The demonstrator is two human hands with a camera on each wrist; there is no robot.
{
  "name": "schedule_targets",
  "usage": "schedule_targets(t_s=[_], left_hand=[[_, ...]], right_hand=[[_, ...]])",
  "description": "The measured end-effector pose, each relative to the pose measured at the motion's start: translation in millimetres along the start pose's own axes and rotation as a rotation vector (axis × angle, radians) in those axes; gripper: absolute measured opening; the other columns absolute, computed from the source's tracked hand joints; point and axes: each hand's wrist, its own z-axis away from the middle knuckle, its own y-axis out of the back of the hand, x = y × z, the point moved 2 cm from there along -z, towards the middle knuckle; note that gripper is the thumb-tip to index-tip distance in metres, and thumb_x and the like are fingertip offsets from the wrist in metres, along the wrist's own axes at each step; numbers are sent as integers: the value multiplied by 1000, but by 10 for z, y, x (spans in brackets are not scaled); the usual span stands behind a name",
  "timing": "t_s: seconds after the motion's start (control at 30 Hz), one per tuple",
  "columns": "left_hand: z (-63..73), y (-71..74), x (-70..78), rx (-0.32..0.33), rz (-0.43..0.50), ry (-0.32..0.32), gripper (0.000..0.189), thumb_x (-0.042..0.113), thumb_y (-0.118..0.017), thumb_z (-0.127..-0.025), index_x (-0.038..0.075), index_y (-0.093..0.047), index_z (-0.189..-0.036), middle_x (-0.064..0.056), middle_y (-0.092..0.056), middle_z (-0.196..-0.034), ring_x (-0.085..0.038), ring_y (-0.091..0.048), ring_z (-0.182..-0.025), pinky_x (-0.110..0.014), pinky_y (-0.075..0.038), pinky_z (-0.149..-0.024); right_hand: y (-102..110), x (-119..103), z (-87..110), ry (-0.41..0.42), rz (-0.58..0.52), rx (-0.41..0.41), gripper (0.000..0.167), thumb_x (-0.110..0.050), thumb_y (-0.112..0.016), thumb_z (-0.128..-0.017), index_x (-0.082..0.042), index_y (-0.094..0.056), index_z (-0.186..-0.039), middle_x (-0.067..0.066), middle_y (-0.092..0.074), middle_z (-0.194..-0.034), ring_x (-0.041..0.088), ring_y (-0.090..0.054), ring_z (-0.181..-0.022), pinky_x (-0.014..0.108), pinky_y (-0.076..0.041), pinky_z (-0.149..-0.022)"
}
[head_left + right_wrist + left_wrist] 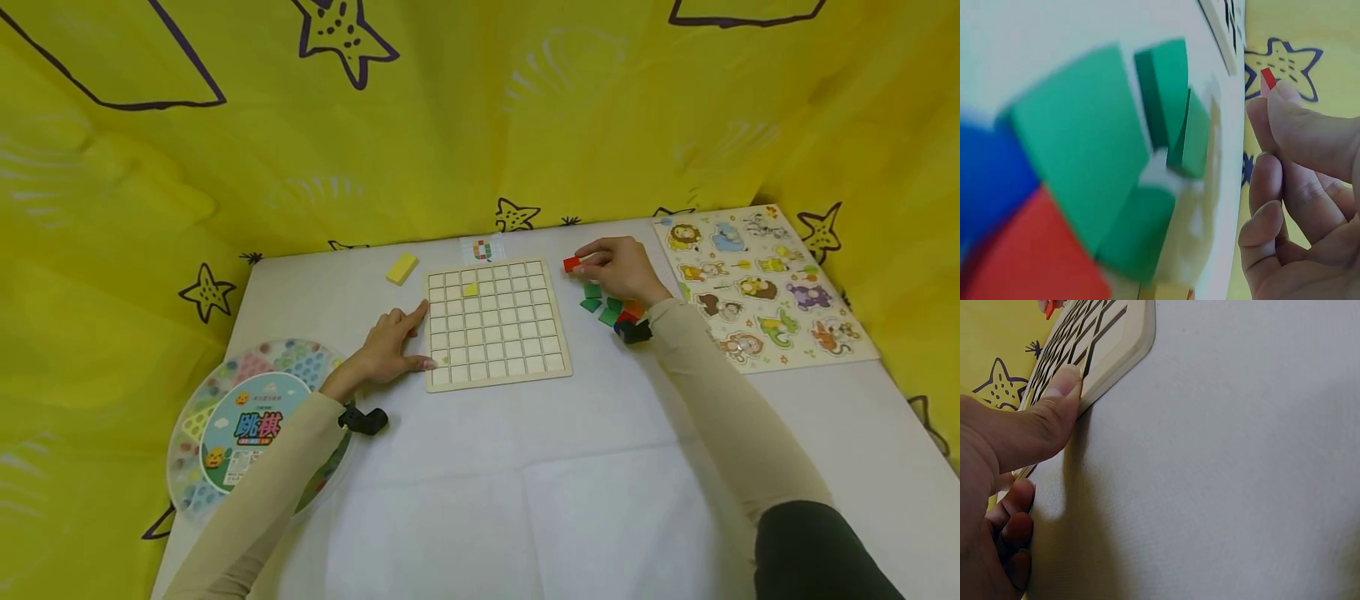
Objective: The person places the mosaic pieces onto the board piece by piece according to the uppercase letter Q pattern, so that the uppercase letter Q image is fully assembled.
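Note:
A square wooden grid board (498,322) lies flat, with one yellow square tile (470,290) in an upper cell. My left hand (390,346) is at its left side, thumb and index finger spread along the edge. The left thumb (1054,415) rests on the board's rim, the other fingers bent beside it. My right hand (617,268) pinches a small red block (572,264) between thumb and fingertips, right of the board's upper corner. Below that hand lie several loose green blocks (592,291), with red, blue and orange ones partly hidden by the wrist.
A small pattern card (489,249) lies behind the board, and a yellow block (402,268) sits to its left. A round game box (217,383) stands left, partly under my left arm. An animal puzzle board (750,292) lies right. Yellow cloth (465,117) hangs behind.

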Motion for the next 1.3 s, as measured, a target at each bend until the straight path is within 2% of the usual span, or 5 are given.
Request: schedule_targets(t_s=[0.17, 0.37, 0.67, 1.07, 1.3], left_hand=[[-9, -11, -22, -1, -4, 2, 101, 28, -84, -93, 4, -21, -168, -12, -49, -108, -26, -35, -95, -36, -24, -84], [-1, -6, -19, 3, -2, 5, 101, 28, -84, -92, 3, -22, -168, -13, -50, -109, -26, -35, -94, -36, -25, -83], [6, -5, -16, 7, 11, 6, 101, 28, -85, -92, 3, -23, -168, -12, -50, -108, -26, -35, -94, -36, -24, -83], [0, 11, -15, 5, 13, -1, 101, 27, -85, -92, 4, -23, -168, -11, -48, -107, -25, -33, -93, -36, -23, -82], [-16, 6, -23, 7, 19, 2, 102, 28, -85, -92, 4, -23, -168, -12, -48, -108, -25, -33, -92, -35, -23, -82]], right_hand=[[-115, -69, -51, 9, -39, -10, 35, -24, -79, -98, -5, -75, -128, 18, -79, -111, 24, -68, -97, 26, -46, -74], [-251, -184, -88, 52, -54, -21, 34, -21, -80, -98, -5, -75, -127, 17, -80, -109, 26, -68, -98, 29, -45, -77], [-460, -373, -109, 110, -105, -71, 33, -19, -84, -94, -5, -75, -123, 15, -78, -106, 28, -68, -101, 37, -45, -93], [-719, -537, -173, 201, -119, -111, 29, -17, -86, -92, -4, -77, -116, 13, -75, -103, 24, -65, -92, 29, -50, -84], [-846, -657, -201, 198, -126, -143, 28, -17, -87, -90, -4, -78, -114, 11, -74, -99, 22, -64, -89, 27, -49, -81]])
